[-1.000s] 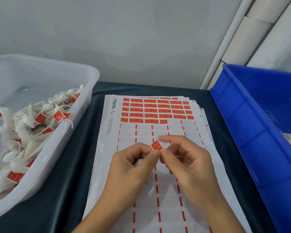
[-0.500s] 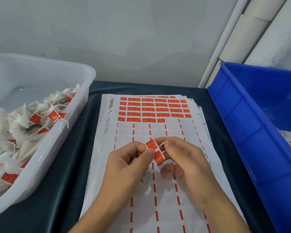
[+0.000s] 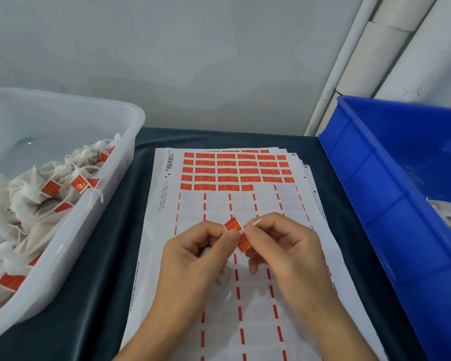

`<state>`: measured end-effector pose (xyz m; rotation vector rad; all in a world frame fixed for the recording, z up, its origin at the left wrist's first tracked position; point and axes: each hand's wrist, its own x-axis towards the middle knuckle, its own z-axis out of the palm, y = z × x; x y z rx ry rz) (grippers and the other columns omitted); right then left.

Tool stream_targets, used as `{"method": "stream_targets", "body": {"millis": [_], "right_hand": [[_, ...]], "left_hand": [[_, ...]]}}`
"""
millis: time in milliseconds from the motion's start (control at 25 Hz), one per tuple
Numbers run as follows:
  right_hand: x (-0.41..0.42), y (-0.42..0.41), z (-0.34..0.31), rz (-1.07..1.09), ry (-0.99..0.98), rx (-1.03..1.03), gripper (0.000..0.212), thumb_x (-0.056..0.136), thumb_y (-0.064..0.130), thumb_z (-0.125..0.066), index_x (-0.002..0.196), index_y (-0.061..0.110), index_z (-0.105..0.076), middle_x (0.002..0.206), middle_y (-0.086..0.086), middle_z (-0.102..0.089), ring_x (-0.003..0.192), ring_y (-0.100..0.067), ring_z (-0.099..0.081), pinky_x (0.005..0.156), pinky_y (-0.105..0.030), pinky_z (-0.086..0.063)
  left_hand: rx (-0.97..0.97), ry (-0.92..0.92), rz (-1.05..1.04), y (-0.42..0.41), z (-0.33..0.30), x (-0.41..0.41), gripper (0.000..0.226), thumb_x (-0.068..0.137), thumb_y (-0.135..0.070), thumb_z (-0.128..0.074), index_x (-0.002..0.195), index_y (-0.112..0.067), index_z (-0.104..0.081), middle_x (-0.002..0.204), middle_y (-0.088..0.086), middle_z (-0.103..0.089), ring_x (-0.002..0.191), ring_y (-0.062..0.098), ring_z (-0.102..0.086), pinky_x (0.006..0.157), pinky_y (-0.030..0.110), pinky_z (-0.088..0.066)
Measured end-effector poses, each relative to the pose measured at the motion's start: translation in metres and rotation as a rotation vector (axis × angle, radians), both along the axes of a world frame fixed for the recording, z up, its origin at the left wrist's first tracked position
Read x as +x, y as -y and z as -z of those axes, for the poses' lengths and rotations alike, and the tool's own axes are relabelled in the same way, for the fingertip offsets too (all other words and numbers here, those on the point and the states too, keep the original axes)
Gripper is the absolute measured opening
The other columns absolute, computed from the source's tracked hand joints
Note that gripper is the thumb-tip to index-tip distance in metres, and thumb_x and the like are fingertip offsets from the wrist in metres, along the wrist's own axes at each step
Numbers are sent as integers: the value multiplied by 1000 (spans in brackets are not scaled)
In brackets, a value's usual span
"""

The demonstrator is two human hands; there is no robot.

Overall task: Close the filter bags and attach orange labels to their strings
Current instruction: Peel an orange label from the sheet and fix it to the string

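Label (image 3: 234,225) now half unfolded versus 1 s ago, both halves showing. Left hand (image 3: 193,256) and right hand (image 3: 284,246) pinch it between fingertips, string end (image 3: 255,223) poking above right thumb. Label sheet (image 3: 235,175) lies beyond both hands on bench (image 3: 110,256).

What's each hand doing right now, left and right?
Left hand: fingers curled, pinching the orange label.
Right hand: fingers curled, pinching the same label and the white string.
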<state>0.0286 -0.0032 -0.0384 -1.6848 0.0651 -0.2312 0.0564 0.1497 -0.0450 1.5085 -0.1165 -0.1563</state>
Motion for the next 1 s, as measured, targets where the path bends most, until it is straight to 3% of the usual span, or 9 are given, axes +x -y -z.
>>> {"method": "stream_targets", "body": {"millis": [560,720,880,1000], "right_hand": [[1,2,1,-83,-59,61,13,99,22,-69,97,30,-78,87,0,-75,86,-21,-72,63,-32,-63],[1,3,-1,-60,-52,29,13,93,31,-68,91,25,-79,82,0,-74,77,-23,-71,64,-33,-60],[2,2,1,-9,-54,-75,14,93,38,-67,90,29,-77,83,4,-75,66,-21,-70,66,-28,-57],[2,1,3,13,-55,-97,12,99,29,-69,90,28,-77,84,5,-76,66,-21,-71,64,-29,-58]], "left_hand": [[-16,-7,22,-1,-4,0,26,78,-48,-71,73,-23,-76,57,-2,-60,47,8,-49,46,16,-41],[3,-8,39,-1,-1,0,24,82,-47,-72,72,-26,-75,55,-8,-57,45,5,-47,43,20,-38],[156,87,-60,1,5,1,14,90,-36,-72,78,-38,-78,63,-10,-71,56,2,-61,53,17,-50],[209,143,-124,3,5,-1,9,86,-39,-72,82,-46,-77,72,-14,-74,71,1,-68,62,10,-51]]}}
